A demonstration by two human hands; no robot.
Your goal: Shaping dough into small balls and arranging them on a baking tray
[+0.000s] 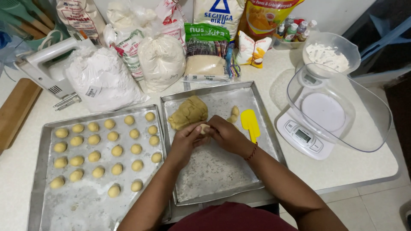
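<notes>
- The left hand and right hand meet in a snug grip around a small dough ball, over the middle tray.
- It looks soft, light and easy to squash, so cup it gently.
- The big dough lump sits at 11 o'clock from the hands, close by.
- A yellow scraper lies at 3 o'clock.
- The left tray, at 9 o'clock, holds rows of finished balls.
- The scale stands far right on the bench.
</notes>
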